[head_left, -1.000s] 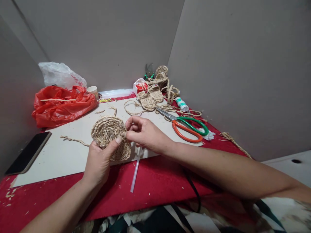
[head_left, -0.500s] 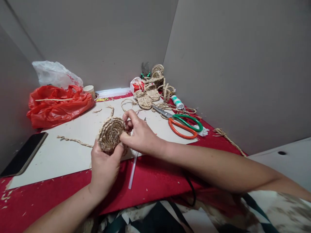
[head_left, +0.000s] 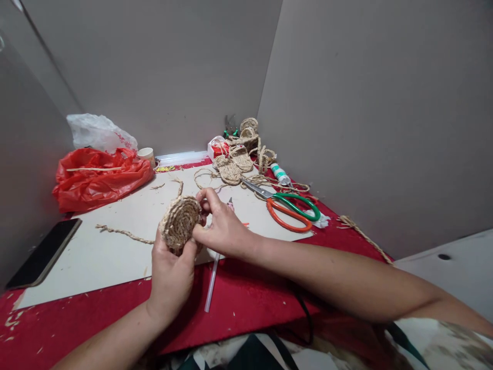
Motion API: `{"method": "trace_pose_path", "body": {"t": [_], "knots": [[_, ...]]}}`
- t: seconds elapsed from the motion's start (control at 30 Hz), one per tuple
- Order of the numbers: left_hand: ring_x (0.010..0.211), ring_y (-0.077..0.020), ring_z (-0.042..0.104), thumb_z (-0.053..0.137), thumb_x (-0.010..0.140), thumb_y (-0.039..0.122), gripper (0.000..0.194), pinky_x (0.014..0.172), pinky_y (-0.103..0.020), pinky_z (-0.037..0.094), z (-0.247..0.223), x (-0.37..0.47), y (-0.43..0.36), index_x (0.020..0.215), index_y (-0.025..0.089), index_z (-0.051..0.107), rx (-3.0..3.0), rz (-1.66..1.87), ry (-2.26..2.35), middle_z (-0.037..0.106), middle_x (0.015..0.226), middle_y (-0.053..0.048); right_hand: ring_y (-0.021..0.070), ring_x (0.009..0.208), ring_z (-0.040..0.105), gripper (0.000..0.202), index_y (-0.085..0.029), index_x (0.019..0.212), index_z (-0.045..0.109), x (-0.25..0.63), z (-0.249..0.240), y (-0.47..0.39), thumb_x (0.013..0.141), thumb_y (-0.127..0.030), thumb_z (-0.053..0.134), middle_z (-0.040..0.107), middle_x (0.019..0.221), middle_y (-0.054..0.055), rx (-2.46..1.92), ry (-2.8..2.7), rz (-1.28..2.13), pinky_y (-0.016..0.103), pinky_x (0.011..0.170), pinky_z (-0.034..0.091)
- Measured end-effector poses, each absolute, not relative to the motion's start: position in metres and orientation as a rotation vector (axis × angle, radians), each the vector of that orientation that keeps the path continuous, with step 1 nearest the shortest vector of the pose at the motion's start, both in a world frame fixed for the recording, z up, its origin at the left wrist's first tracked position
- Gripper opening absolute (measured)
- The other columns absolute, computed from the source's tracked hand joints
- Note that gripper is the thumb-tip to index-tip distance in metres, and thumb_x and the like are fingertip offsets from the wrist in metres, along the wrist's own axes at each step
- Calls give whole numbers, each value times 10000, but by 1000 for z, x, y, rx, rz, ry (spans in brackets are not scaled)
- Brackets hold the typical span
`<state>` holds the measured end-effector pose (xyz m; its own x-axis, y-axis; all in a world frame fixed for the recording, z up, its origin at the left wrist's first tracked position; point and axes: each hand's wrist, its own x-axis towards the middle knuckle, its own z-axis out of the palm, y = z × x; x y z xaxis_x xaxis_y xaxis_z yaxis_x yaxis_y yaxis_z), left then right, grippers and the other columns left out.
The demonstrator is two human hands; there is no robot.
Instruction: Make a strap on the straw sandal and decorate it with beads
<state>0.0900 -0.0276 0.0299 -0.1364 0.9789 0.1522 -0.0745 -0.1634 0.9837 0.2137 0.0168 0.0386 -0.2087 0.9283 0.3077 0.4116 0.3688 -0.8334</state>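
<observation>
A small round basket (head_left: 180, 222) of coiled, braided straw cord is tilted so that its hollow inside faces me. My left hand (head_left: 172, 267) grips it from below and the left, thumb on the near rim. At its right edge, my right hand (head_left: 220, 226) pinches the rim with thumb and fingers; whether a cord end is also in that pinch is hidden. One loose braided cord (head_left: 125, 234) lies to the left of the basket, and a short tail sticks up behind it. Beneath my right hand lies a clear glue stick (head_left: 211, 285), partly covered.
Scissors (head_left: 283, 203) with green and orange handles lie right of my hands on a white board (head_left: 96, 275). Woven straw pieces (head_left: 233, 167) are heaped at the back. A red plastic bag (head_left: 102, 180), paper cup (head_left: 146, 154) and phone (head_left: 44, 252) stand or lie left. Grey panels (head_left: 365, 103) enclose the red table.
The whole scene sits slightly lower in view, as the camera has tilted. Both hands keep their hold on the basket, which looks turned a little more sideways.
</observation>
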Motion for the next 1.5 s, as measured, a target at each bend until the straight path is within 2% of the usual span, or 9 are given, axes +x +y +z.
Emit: {"method": "trace_pose_path", "body": {"t": [0.13,0.3,0.5,0.6,0.7,0.9,1.3,1.4,1.5], "knots": [[842,-213,696,726,714,160,453,759,-283,541,39,82,-25,1153,128,616,1083,1435,1135,743,943,-66,111,676,493,473,-241,1072,383,216,41,14,657,-189,604,527,808,-43,-1020,-1725,973,199,533,395],[861,-206,692,721,709,132,458,766,-282,540,50,72,-21,1155,153,619,900,1424,888,740,974,-63,142,805,551,523,-216,1196,408,223,42,6,730,-263,641,567,992,42,-885,-1692,907,232,576,465],[770,-173,700,721,650,59,505,735,-256,553,54,61,-12,1139,155,637,744,1352,838,750,924,-53,188,947,586,564,-231,1330,392,231,34,7,807,-213,601,597,1117,88,-650,-1866,306,353,808,519],[692,-145,692,719,638,49,494,696,-233,557,53,59,-10,1116,155,652,724,1326,824,753,880,-38,259,1176,521,672,-215,1426,305,232,30,12,834,-301,612,532,1292,151,-584,-2041,31,450,974,455],[642,-129,681,713,638,43,477,677,-225,558,53,58,-10,1097,161,662,712,1312,824,753,828,-18,298,1265,454,699,-194,1450,274,233,28,16,860,-399,587,464,1371,189,-618,-2149,-111,485,1016,419],[678,-154,694,715,622,52,438,706,-248,564,54,58,-8,1048,149,682,654,1315,821,754,807,-19,297,1295,423,741,-192,1485,199,234,25,19,881,-436,553,443,1391,195,-648,-2172,-184,475,1021,411],[762,-181,712,711,672,65,436,760,-269,560,49,58,-5,1099,141,667,677,1281,797,760,840,-42,362,1286,425,719,-174,1479,253,229,25,20,895,-507,509,417,1415,247,-693,-2238,-175,543,956,428],[823,-203,714,708,670,60,446,789,-291,563,48,57,-4,1107,133,662,663,1273,791,761,889,-60,290,1223,503,674,-231,1495,208,231,30,19,924,-442,497,493,1369,183,-649,-2074,54,499,969,440],[857,-220,713,718,661,67,468,815,-313,563,48,58,-4,1121,132,658,654,1281,794,761,920,-69,205,1022,616,520,-238,1431,341,232,38,17,953,-407,456,632,1166,110,-749,-1810,460,410,893,503]]}}
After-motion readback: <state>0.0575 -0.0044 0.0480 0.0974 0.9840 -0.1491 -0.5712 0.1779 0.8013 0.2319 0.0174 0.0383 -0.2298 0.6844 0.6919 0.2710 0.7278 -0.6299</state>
